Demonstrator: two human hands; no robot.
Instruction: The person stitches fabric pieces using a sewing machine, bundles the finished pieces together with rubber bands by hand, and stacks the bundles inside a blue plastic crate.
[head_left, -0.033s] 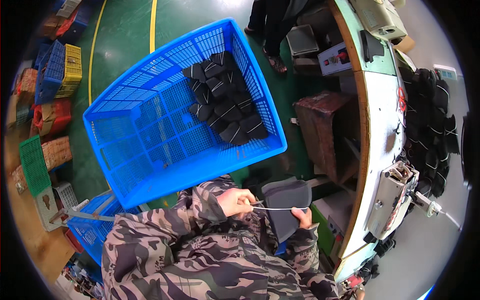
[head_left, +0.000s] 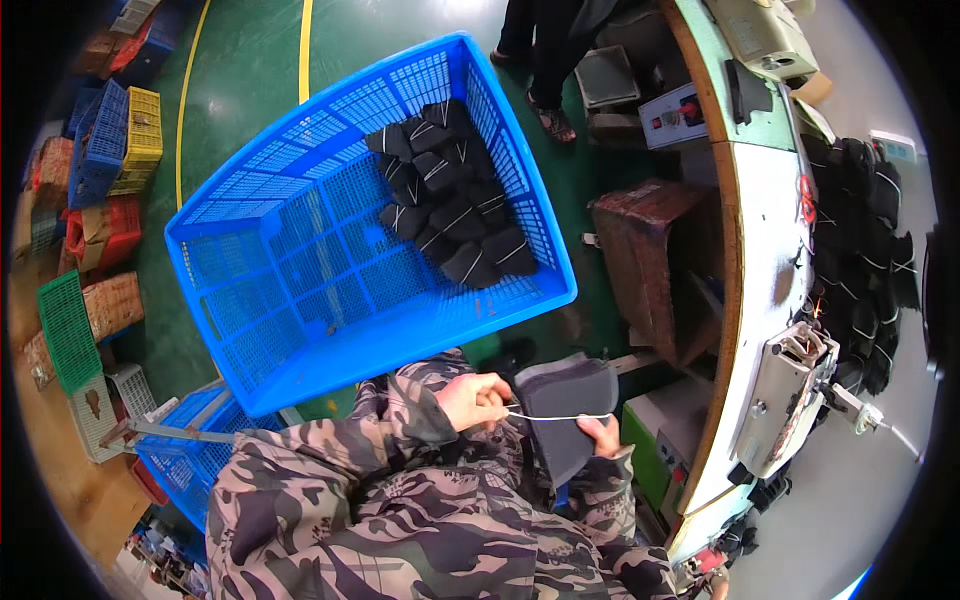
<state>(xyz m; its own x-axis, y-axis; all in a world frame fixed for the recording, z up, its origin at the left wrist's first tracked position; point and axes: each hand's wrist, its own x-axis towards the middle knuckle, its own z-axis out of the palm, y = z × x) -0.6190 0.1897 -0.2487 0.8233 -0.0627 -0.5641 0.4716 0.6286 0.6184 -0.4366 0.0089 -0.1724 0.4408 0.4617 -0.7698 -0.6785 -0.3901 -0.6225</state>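
A stack of dark grey-black padded fabric pieces (head_left: 560,400) is in front of my body at the lower middle. My right hand (head_left: 602,436) grips its right edge, the thumb lying on the top face and the other fingers hidden beneath. Across the stack runs a thin white cord (head_left: 565,417). My left hand (head_left: 474,402), beside the left edge of the stack, pinches the cord's left end between thumb and fingertips. Ahead of me a large blue plastic crate (head_left: 375,370) contains several black bundles (head_left: 455,215) tied with white cord, piled at its right side.
To the right stands a workbench (head_left: 765,215) with a sewing machine (head_left: 785,400) and a heap of black pieces (head_left: 860,260). A brown box (head_left: 655,265) sits below it. Another person's legs (head_left: 545,60) are at the far side. Stacked crates (head_left: 100,140) line the left.
The stack and my right hand have shifted slightly left. The left fingers have changed their pinch slightly, and the cord now bows a little where it ran straight before.
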